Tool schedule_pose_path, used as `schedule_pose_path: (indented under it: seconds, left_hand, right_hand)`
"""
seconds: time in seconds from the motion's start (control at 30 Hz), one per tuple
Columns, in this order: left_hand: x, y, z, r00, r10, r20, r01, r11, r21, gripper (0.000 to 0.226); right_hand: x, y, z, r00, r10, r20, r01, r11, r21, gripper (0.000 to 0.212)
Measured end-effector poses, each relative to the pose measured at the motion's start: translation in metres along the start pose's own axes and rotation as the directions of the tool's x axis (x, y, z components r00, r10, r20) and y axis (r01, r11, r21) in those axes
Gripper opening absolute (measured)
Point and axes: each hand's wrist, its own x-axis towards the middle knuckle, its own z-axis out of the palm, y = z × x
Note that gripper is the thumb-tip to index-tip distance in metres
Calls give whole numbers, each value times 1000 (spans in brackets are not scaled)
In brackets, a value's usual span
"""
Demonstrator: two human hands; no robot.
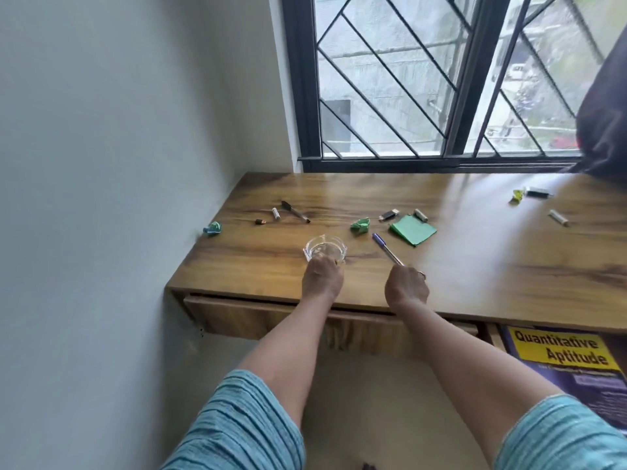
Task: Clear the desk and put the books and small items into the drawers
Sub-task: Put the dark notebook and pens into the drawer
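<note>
My left hand [322, 276] grips the near rim of a small clear glass dish [325, 250] standing on the wooden desk [475, 262]. My right hand [406, 287] holds a blue-capped pen [386, 248] by its lower end, tip pointing away. Scattered farther back lie a black pen [294, 211], two small batteries [268, 217], crumpled green paper [360, 225], a green sticky-note pad [412, 229], a USB stick [388, 215] and a teal paper ball [212, 228]. The left drawer [237, 318] under the desk is slightly ajar.
At the far right of the desk lie a yellow-green scrap [517, 195], a black item [537, 192] and a white battery [558, 218]. An open right drawer holds a "Quantitative Aptitude" book [563, 357]. A barred window [424, 79] runs behind; a wall [118, 164] closes the left.
</note>
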Motion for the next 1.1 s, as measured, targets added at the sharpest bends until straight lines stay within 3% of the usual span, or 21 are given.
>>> schedule_pose_path:
  seconds: [0.13, 0.33, 0.5, 0.73, 0.97, 1.1]
  left_hand:
    - [52, -2, -3, 1000, -12, -13, 12, 999, -48, 29]
    - [129, -3, -12, 996, -87, -10, 87, 996, 15, 34]
    - [195, -21, -8, 951, -307, 32, 308, 951, -22, 42]
    - [255, -23, -5, 865, -502, 14, 500, 860, -99, 35]
    - [276, -41, 15, 790, -613, 32, 602, 764, -233, 42]
    - [261, -28, 5, 809, -587, 43, 562, 749, -350, 40]
  right_hand:
    - [53, -7, 2, 999, -51, -6, 49, 992, -119, 39]
    - [118, -21, 12, 986, 103, 130, -97, 994, -54, 40]
    - [165, -36, 0, 949, 119, 292, -126, 992, 6, 35]
    - [213, -26, -5, 902, 132, 412, -94, 989, -112, 35]
    - [215, -29, -5, 907, 121, 403, -79, 990, -120, 32]
    - [199, -27, -8, 935, 99, 340, -92, 995, -35, 32]
